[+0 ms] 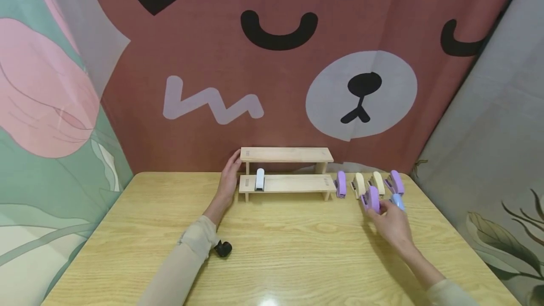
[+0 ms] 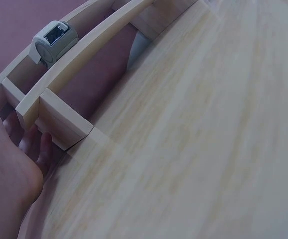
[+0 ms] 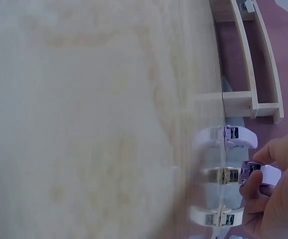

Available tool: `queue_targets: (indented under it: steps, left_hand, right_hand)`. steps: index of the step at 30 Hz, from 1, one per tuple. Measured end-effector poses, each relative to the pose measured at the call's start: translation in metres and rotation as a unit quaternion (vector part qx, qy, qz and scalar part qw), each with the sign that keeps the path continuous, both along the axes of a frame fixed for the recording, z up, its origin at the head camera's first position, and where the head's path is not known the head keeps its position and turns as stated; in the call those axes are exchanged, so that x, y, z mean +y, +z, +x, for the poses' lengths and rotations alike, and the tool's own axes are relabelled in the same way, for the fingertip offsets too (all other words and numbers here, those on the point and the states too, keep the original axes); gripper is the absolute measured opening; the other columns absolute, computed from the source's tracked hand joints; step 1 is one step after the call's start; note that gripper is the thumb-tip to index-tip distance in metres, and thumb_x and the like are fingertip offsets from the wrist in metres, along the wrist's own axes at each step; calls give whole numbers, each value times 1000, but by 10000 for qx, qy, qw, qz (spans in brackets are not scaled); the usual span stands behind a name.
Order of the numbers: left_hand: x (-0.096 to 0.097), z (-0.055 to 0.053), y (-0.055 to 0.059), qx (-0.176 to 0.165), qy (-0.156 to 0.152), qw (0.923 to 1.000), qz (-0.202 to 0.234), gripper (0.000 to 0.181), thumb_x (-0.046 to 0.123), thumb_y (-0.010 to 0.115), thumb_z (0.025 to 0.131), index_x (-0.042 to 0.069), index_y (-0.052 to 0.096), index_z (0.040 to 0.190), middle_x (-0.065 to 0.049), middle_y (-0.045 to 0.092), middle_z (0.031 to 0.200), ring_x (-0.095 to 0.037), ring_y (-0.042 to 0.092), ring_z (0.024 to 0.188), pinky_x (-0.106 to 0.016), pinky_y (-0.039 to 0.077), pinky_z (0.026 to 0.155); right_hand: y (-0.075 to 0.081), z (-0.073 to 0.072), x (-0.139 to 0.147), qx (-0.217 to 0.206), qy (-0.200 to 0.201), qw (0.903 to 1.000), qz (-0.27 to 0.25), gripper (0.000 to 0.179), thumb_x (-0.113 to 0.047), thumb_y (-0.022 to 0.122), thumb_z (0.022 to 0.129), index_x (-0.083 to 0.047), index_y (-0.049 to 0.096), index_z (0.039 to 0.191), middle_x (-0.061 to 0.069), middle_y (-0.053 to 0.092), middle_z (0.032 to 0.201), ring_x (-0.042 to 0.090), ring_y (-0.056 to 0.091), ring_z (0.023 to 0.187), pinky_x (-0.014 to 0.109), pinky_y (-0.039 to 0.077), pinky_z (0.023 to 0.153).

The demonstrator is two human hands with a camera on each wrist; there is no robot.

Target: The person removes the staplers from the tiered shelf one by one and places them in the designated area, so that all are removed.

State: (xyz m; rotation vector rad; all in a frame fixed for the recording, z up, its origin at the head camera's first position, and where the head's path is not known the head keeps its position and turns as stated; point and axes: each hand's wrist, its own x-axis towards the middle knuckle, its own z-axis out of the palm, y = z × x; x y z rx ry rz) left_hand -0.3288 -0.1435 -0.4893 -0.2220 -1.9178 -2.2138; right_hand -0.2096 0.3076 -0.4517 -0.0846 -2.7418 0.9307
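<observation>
A purple stapler is pinched between the thumb and fingers of my right hand, held up above the table in front of the yellow staplers. My left hand rests at the left end of a two-step wooden shelf, its fingers lying along the side. On the lower step, near the left, stands a white stapler. The left wrist view shows this white stapler end-on and the fingers partly hidden by the shelf. In the right wrist view the held purple stapler is gripped at its sides.
Right of the shelf stand a purple stapler, two yellow staplers and another purple one. A blue stapler is partly behind my right hand. A small black object is by my left sleeve. A printed curtain hangs behind the table.
</observation>
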Motion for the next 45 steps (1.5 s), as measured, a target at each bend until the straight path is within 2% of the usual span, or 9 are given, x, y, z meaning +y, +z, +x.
queue_targets:
  steps: [3,8,12,15,18,23,32,37,45]
  left_hand:
    - [2,-8,-12,39,109,9999,-23,48,48,46,108,37,45,154,8,41,156,-24,34,143,-57,24,116]
    - [1,-9,-12,39,73,10000,-51,50,50,46,107,36,43,155,9,40,157,-23,33,144,-55,23,116]
    - [-1,-9,-12,16,-34,10000,-34,49,44,44,109,34,40,157,7,36,160,-25,30,146,-57,19,117]
    - [-2,-5,-7,-7,-124,9999,2,49,36,43,111,28,37,159,3,34,161,-28,28,146,-59,18,117]
    - [-2,2,3,-37,-183,9998,-13,50,30,42,112,21,36,160,-2,35,161,-30,29,146,-60,20,116]
    - [-1,11,15,11,-159,9998,-74,50,26,42,112,15,35,160,-4,36,161,-31,29,146,-61,20,116]
    - [-2,-7,-10,33,-53,9998,-164,51,44,43,109,32,37,159,6,33,161,-25,25,148,-57,17,118]
    - [-1,-8,-11,113,64,9997,-200,51,49,43,108,36,40,157,8,36,160,-25,27,147,-57,19,118]
    - [1,-7,-12,106,202,9996,-174,47,42,45,109,33,43,156,9,42,156,-24,35,143,-55,23,117]
  right_hand:
    - [-3,0,5,-29,-91,9999,105,25,-22,70,96,3,66,99,10,63,81,22,53,65,35,42,52]
    - [-4,0,12,-58,-107,9998,178,24,-23,71,96,0,66,94,12,66,84,24,54,67,36,43,53]
    - [-3,0,15,-107,-42,9998,177,24,-23,71,96,1,68,97,16,70,89,24,57,69,36,44,55]
    - [-3,-2,18,-210,4,9995,255,26,-23,70,96,3,68,100,18,71,91,25,58,70,37,44,55]
    - [-3,-3,22,-342,31,9988,353,29,-23,69,96,5,68,101,20,70,92,27,59,73,37,44,56]
    - [-3,-3,24,-596,-37,9975,379,31,-23,69,96,6,67,105,20,69,92,29,60,75,38,46,58]
    - [-1,-3,25,-795,-120,9961,359,36,-24,67,97,9,64,108,11,66,80,25,59,68,37,45,54]
    - [0,-2,25,-776,-119,9961,398,39,-25,68,96,11,63,112,15,68,86,25,61,71,37,46,55]
    - [1,-1,26,-868,14,9950,492,45,-22,66,95,12,57,122,17,68,91,25,61,73,36,47,57]
